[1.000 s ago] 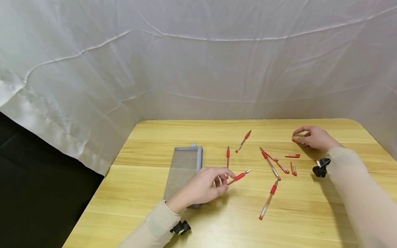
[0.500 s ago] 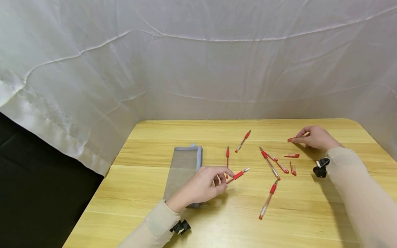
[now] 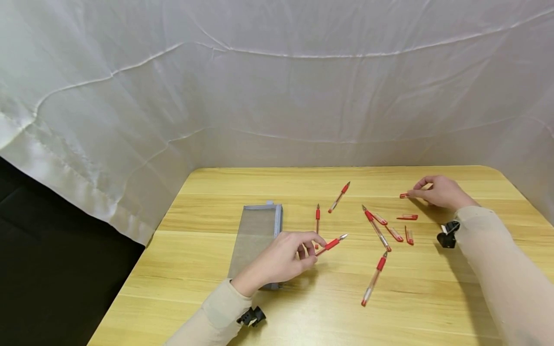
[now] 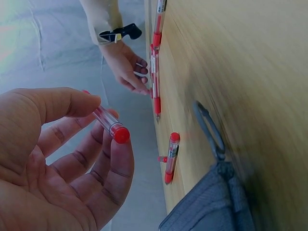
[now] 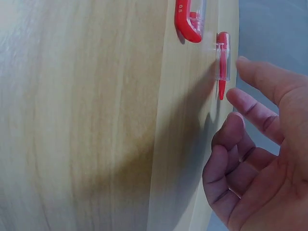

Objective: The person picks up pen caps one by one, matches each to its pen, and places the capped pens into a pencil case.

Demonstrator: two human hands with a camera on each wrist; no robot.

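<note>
Meanwhile our right hand (image 3: 437, 192) has loosened beside its cap (image 3: 404, 195), fingers open; left hand (image 3: 281, 262) still pinches a pen (image 3: 331, 245).

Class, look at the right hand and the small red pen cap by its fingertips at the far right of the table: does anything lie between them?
Nothing visible does. The right hand has its fingertips at the pen cap. In the right wrist view the fingers sit just beside the cap, with only bare table between. The other caps lie nearer the person.
</note>
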